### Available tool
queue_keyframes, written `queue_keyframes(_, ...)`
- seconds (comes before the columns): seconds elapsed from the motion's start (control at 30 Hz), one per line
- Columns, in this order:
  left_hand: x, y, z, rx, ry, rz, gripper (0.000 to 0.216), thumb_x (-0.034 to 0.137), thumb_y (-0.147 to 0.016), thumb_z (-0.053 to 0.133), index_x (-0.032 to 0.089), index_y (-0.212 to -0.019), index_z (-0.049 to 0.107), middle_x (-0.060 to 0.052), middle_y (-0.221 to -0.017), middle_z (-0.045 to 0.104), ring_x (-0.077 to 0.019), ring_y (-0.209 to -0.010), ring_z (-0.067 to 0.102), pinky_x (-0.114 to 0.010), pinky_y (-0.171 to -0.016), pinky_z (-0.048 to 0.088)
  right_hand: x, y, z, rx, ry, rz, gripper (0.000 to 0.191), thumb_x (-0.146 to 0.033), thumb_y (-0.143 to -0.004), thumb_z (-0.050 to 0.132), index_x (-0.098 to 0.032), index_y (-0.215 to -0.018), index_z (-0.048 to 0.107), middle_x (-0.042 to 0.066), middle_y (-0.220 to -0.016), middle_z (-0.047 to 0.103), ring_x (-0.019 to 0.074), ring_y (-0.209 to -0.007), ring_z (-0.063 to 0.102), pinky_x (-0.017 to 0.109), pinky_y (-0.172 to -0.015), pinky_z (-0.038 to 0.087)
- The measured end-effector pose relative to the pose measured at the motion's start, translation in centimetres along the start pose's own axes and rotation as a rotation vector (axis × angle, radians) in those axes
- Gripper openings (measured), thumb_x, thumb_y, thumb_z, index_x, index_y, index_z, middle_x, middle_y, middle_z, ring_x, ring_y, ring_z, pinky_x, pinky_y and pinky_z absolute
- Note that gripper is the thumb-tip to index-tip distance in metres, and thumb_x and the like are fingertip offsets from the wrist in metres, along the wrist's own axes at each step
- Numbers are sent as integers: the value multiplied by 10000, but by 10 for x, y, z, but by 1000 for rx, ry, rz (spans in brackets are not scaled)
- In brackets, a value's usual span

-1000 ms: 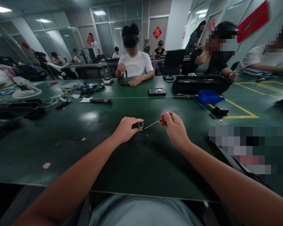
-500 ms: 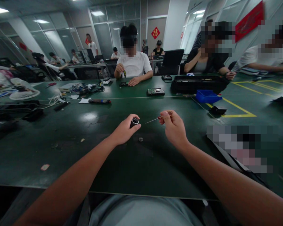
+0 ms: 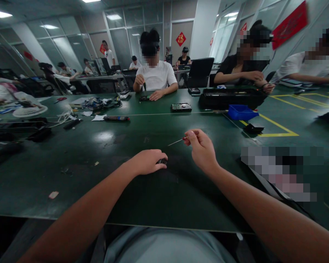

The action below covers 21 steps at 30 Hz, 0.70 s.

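My left hand [image 3: 146,162] is lowered close to the green tabletop, fingers and thumb closed around a small dark part [image 3: 161,161]. Most of that part is hidden; it looks like the black cylindrical piece with a pale rim from the earlier frame. The small round metal part that lay on the table there is no longer visible and may be under the fingers. My right hand [image 3: 203,148] pinches the reddish handle of a thin screwdriver [image 3: 176,142] above the table. Its shaft points left and slightly down, with the tip apart from my left hand.
A hard drive [image 3: 181,107] lies farther back, and a blue bin [image 3: 241,112] stands beside a long black casing [image 3: 231,98]. To the left are a pen-shaped tool [image 3: 116,118] and tangled cables [image 3: 98,102]. A co-worker [image 3: 155,75] sits opposite, hands on the table.
My left hand has moved down toward me, onto the spot of the round metal part, and turned palm down. My right hand and screwdriver have barely moved.
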<state>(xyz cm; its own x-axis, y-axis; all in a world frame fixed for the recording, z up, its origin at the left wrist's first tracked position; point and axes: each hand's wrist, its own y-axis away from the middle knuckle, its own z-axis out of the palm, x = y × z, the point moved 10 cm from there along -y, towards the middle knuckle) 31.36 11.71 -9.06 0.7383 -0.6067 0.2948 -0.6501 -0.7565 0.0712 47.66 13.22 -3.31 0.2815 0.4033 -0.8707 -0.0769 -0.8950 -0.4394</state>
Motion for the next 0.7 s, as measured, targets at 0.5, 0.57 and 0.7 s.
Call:
queue_keyframes(0.5, -53, 8, -47, 368, 787, -144, 208, 338, -845, 617, 185, -973, 675, -16, -812, 612, -126, -658, 519, -266, -642, 393, 4, -2, 0, 7, -22, 4, 264, -433, -955, 476, -212, -912, 616, 40, -792, 675, 177, -727, 629, 352, -715, 507)
queue_keyframes(0.57, -68, 14, -53, 457, 1043, -170, 198, 345, -813, 657, 166, -897, 643, -2, -738, 557, -102, -588, 467, -239, -576, 350, 5, -2, 0, 0, -17, 15, 256, -425, -953, 476, -214, -914, 615, 44, -797, 679, 180, -733, 631, 353, -717, 505)
queue_keyframes(0.7, -108, 42, -72, 665, 1301, -270, 223, 280, -743, 741, 148, -832, 584, -3, -741, 526, -92, -591, 473, -211, -541, 338, 5, -2, -1, -2, -13, 15, 252, -425, -952, 478, -217, -911, 613, 42, -790, 677, 185, -733, 631, 359, -717, 498)
